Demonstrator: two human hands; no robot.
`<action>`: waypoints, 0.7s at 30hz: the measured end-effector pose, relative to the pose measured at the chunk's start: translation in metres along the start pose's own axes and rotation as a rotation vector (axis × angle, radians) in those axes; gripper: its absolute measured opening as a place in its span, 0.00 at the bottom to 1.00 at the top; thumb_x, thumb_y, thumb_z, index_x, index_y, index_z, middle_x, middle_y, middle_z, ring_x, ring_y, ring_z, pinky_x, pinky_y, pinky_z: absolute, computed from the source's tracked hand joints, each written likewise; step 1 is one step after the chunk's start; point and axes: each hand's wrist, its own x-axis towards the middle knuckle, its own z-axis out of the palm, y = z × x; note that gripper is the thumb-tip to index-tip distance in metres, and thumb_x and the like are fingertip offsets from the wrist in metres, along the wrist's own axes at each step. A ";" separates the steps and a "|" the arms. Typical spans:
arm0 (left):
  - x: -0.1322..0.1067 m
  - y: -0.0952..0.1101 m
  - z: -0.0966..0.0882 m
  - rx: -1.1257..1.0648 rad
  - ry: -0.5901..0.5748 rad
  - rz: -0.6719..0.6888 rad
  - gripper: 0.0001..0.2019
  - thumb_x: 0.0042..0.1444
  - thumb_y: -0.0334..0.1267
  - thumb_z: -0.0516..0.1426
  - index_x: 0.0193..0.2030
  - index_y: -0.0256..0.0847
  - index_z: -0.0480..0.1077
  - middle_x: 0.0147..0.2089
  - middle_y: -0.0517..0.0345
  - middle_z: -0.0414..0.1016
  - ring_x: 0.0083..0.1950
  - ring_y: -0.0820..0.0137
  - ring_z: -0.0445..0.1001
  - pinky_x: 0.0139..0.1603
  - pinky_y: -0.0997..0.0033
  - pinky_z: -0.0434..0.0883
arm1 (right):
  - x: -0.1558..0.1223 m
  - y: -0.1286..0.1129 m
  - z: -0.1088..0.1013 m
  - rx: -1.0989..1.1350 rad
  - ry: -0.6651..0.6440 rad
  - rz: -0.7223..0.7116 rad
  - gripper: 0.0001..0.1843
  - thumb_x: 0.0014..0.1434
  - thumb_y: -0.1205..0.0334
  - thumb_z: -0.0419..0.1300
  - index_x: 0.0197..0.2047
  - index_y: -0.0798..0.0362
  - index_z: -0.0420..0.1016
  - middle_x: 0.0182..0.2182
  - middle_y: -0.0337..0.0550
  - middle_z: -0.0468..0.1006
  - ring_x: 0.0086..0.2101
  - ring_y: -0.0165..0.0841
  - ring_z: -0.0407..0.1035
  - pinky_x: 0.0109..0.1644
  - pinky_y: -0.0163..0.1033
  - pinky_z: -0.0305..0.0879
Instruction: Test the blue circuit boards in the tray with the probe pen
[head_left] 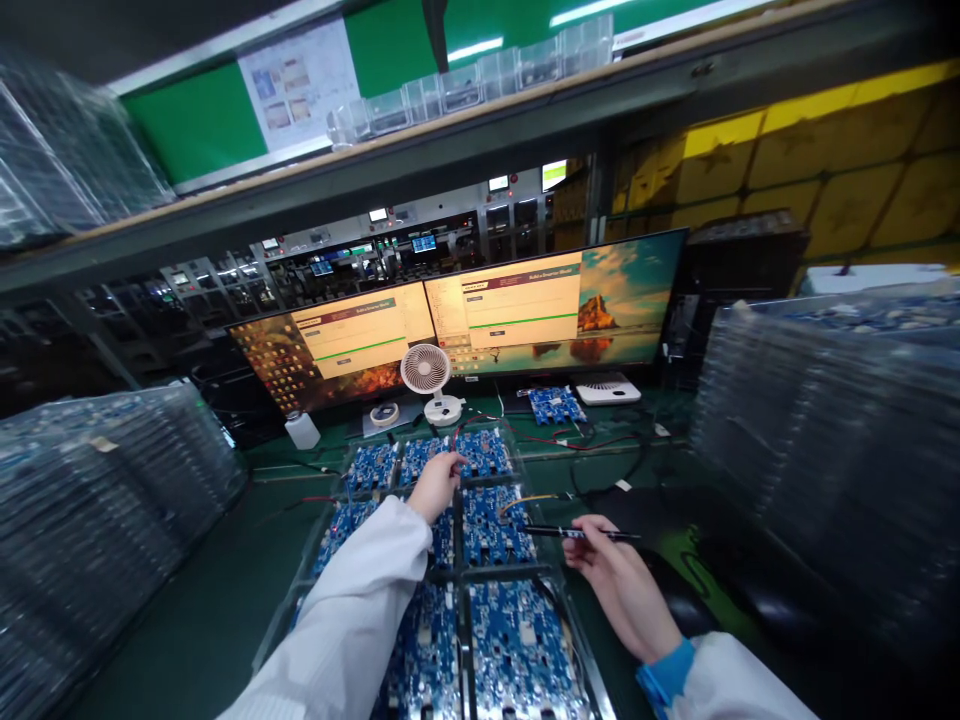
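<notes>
My right hand (619, 580) grips a slim black pen (551, 531), its tip pointing left over a blue circuit board (491, 530) in the middle row of a tray. Stretched across that clear-walled tray (463, 630), my left hand (437, 485) has its fingers pinched together at the back row. A thin red wire (455, 436) runs close to those fingertips; whether they hold it is hidden. Several blue boards sit in the tray's compartments, some partly covered by my left sleeve. An orange wire (529, 498) lies over the middle-right board.
Tall stacks of trays stand at left (112, 510) and right (810, 450). Behind the tray are a small white fan (425, 370), a tape roll (385, 414), another blue board (556, 404) and two monitors (517, 310). A shelf (480, 125) crosses above. Loose cables lie right of the tray.
</notes>
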 end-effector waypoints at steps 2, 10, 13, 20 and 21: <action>0.002 -0.002 0.004 -0.027 0.005 0.013 0.22 0.47 0.17 0.51 0.46 0.38 0.70 0.40 0.55 0.69 0.40 0.73 0.71 0.46 0.74 0.70 | -0.006 -0.001 0.004 -0.168 -0.108 -0.081 0.18 0.51 0.43 0.66 0.35 0.50 0.76 0.31 0.43 0.76 0.36 0.38 0.69 0.41 0.41 0.65; 0.005 -0.004 0.014 -0.065 -0.066 0.089 0.22 0.47 0.17 0.50 0.47 0.38 0.70 0.41 0.56 0.66 0.37 0.75 0.71 0.46 0.74 0.71 | -0.020 0.001 0.009 -0.723 -0.624 -0.292 0.12 0.61 0.60 0.56 0.45 0.42 0.78 0.44 0.43 0.76 0.50 0.45 0.62 0.61 0.54 0.46; 0.005 -0.007 0.015 -0.058 -0.081 0.106 0.23 0.48 0.17 0.49 0.48 0.40 0.69 0.43 0.56 0.65 0.38 0.75 0.71 0.46 0.73 0.70 | -0.016 0.004 0.007 -0.831 -0.650 -0.319 0.14 0.63 0.62 0.52 0.47 0.40 0.77 0.48 0.41 0.75 0.52 0.44 0.60 0.64 0.58 0.38; 0.005 -0.014 0.015 -0.040 -0.119 0.210 0.27 0.47 0.16 0.47 0.52 0.42 0.67 0.43 0.56 0.61 0.38 0.74 0.69 0.46 0.72 0.70 | -0.013 0.003 0.008 -0.975 -0.673 -0.339 0.15 0.65 0.61 0.50 0.49 0.38 0.74 0.49 0.39 0.74 0.50 0.39 0.65 0.65 0.59 0.37; 0.005 -0.014 0.015 -0.034 -0.128 0.216 0.28 0.47 0.16 0.47 0.53 0.43 0.66 0.44 0.56 0.60 0.38 0.74 0.69 0.46 0.72 0.69 | -0.014 0.002 0.008 -0.991 -0.677 -0.341 0.15 0.65 0.60 0.50 0.49 0.38 0.73 0.48 0.40 0.74 0.50 0.39 0.65 0.65 0.60 0.37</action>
